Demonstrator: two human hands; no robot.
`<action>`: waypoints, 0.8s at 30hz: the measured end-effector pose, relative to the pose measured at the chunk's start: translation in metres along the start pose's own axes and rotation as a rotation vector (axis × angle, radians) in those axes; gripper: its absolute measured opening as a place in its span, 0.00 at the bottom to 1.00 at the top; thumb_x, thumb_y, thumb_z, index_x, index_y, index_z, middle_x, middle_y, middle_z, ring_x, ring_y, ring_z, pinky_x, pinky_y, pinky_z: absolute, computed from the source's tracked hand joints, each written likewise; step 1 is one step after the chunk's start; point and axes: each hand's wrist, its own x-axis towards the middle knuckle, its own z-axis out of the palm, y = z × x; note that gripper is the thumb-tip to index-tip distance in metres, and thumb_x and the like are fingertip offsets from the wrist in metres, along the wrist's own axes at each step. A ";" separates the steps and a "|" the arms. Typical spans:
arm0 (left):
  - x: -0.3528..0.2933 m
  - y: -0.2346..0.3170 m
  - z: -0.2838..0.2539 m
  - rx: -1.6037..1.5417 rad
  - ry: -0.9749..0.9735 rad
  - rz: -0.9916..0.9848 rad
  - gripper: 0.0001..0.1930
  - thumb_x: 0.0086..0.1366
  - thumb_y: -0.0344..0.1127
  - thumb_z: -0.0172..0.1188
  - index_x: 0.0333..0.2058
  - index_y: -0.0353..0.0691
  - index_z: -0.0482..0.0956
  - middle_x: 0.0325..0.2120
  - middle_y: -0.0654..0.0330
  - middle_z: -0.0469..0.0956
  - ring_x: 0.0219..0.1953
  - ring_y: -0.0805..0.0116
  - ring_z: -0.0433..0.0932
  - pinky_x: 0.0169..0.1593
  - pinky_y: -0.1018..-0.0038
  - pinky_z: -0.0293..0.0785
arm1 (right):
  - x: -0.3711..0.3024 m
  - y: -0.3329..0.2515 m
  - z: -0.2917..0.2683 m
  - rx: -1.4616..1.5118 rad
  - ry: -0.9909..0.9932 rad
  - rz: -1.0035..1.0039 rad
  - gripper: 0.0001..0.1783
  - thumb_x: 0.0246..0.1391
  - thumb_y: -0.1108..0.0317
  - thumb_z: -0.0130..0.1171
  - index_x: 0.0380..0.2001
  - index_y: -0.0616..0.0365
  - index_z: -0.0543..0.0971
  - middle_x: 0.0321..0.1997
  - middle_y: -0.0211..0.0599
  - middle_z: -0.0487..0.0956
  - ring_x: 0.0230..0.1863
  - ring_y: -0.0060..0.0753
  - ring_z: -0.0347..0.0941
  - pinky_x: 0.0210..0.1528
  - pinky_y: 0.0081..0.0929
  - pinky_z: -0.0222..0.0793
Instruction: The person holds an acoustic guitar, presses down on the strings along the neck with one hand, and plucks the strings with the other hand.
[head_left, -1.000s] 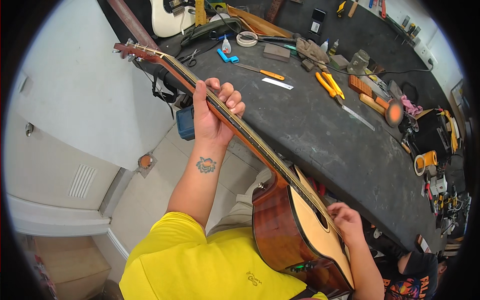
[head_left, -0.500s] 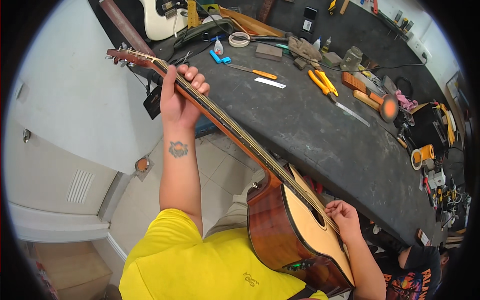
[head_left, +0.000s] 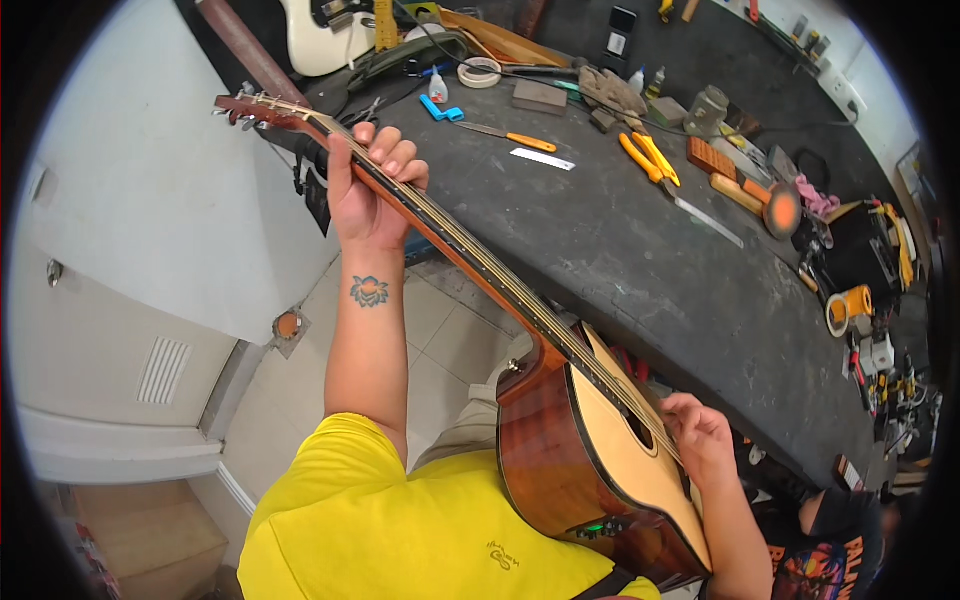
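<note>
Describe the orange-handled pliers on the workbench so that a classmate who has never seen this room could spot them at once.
Start at the long dark workbench beyond the acoustic guitar. Near its middle, past the small white card, lie the pliers, flat with their handles spread apart. Their two bright orange-yellow handles set them apart from the single orange-handled tool lying to their left.

The guitar point(head_left: 590, 440) had glossy reddish wooden sides and a pale, smooth satin top; the workbench point(head_left: 620, 260) looked matt, dark and scuffed — rough; the pliers point(head_left: 650, 160) wore shiny yellow plastic handles.
</note>
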 end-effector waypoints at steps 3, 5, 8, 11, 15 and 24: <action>-0.002 0.000 0.005 -0.029 -0.021 0.018 0.18 0.68 0.46 0.69 0.39 0.41 0.71 0.30 0.66 0.66 0.32 0.73 0.67 0.38 0.75 0.66 | 0.010 0.009 -0.015 -0.273 0.208 0.465 0.08 0.57 0.81 0.60 0.24 0.63 0.74 0.57 0.51 0.77 0.48 0.36 0.80 0.55 0.31 0.77; -0.001 0.003 0.002 -0.050 -0.040 0.025 0.18 0.66 0.44 0.71 0.38 0.40 0.70 0.30 0.66 0.66 0.32 0.73 0.67 0.38 0.75 0.66 | 0.018 0.007 -0.009 -0.244 0.265 0.407 0.09 0.58 0.81 0.59 0.24 0.63 0.74 0.55 0.50 0.78 0.47 0.35 0.80 0.53 0.29 0.77; 0.002 0.001 -0.001 -0.063 -0.054 0.017 0.18 0.66 0.42 0.72 0.37 0.40 0.70 0.29 0.66 0.67 0.32 0.73 0.68 0.38 0.76 0.67 | 0.013 0.013 -0.015 -0.266 0.240 0.293 0.10 0.61 0.80 0.58 0.24 0.61 0.72 0.50 0.47 0.79 0.45 0.32 0.80 0.52 0.27 0.77; 0.003 0.000 0.000 -0.055 -0.042 0.011 0.18 0.65 0.41 0.72 0.37 0.40 0.70 0.29 0.66 0.68 0.32 0.74 0.69 0.39 0.76 0.67 | 0.010 0.013 -0.020 -0.184 0.022 0.153 0.09 0.62 0.80 0.56 0.27 0.61 0.73 0.50 0.48 0.79 0.45 0.32 0.80 0.51 0.28 0.79; 0.003 -0.004 0.005 -0.048 -0.019 0.033 0.18 0.64 0.41 0.73 0.36 0.40 0.70 0.29 0.66 0.68 0.31 0.74 0.69 0.39 0.76 0.67 | 0.014 0.010 -0.016 -0.190 0.087 0.256 0.08 0.61 0.81 0.57 0.27 0.62 0.73 0.52 0.46 0.79 0.49 0.32 0.79 0.55 0.30 0.75; 0.001 0.008 0.000 0.045 -0.077 -0.069 0.21 0.72 0.55 0.62 0.36 0.41 0.72 0.33 0.64 0.69 0.37 0.70 0.64 0.43 0.71 0.64 | 0.012 0.000 -0.009 -0.097 -0.074 0.149 0.09 0.58 0.80 0.60 0.26 0.59 0.74 0.49 0.39 0.80 0.50 0.28 0.74 0.58 0.28 0.68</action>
